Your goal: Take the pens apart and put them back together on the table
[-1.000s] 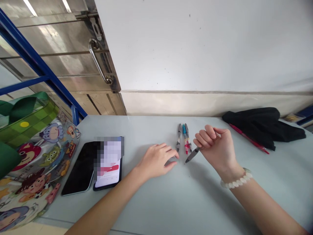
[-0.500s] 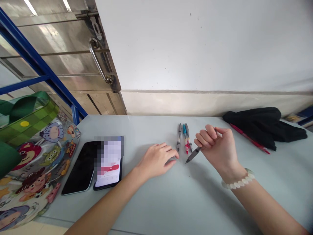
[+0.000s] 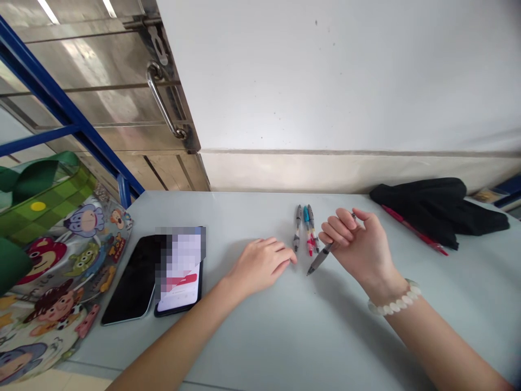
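Observation:
My right hand (image 3: 356,244) is raised over the table with its fingers closed round a grey pen (image 3: 320,259). The pen slants down to the left, its dark tip low near the tabletop, and its top end shows between thumb and fingers. My left hand (image 3: 262,264) rests palm down on the table, fingers loosely bent and holding nothing. Just beyond it lie a grey clear-barrelled pen (image 3: 297,228), a blue and red pen (image 3: 308,228) and another grey pen (image 3: 313,228), side by side.
A dark-screened device (image 3: 132,279) and a lit phone (image 3: 181,277) lie left on the grey table (image 3: 260,342). A cartoon-printed bag (image 3: 61,260) stands at the left edge. A black cloth item (image 3: 439,209) with a red pen (image 3: 415,231) against it lies right, near the wall (image 3: 325,81).
My left thumb has drawn in closer to the index finger. My right hand has tilted slightly, still gripping the pen. The pens on the table stay in place.

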Tool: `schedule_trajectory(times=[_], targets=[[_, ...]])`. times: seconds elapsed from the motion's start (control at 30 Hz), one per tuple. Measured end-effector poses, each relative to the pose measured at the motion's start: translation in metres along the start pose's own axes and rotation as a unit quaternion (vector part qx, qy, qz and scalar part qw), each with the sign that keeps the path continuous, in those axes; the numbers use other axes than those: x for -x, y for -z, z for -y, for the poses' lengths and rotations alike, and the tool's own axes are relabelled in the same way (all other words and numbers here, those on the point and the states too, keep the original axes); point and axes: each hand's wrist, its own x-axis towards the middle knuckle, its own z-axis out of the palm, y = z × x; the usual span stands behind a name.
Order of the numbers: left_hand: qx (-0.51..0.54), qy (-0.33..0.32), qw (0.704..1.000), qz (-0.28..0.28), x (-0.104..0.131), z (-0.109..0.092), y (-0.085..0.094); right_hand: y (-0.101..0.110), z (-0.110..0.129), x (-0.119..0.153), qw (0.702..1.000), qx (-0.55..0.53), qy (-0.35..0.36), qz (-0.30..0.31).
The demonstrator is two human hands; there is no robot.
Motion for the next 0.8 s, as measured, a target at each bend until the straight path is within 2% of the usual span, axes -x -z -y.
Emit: schedule_trajectory(times=[0.27,0.5,0.8], targets=[[0.003,0.004,1.000,0.003,-0.0006,-0.0003,0.0006,0.0023,-0.0016,-0.0010,0.999,0.026,-0.013,0.015],[0.004,0.004,1.000,0.000,0.0002,0.0001,0.0010,-0.0008,-0.0028,0.0010,0.998,0.060,0.006,0.032],[0.011,0.021,1.000,-0.004,0.0001,-0.0011,0.0006,-0.0030,-0.0041,0.0030,0.997,0.067,0.008,0.025]])
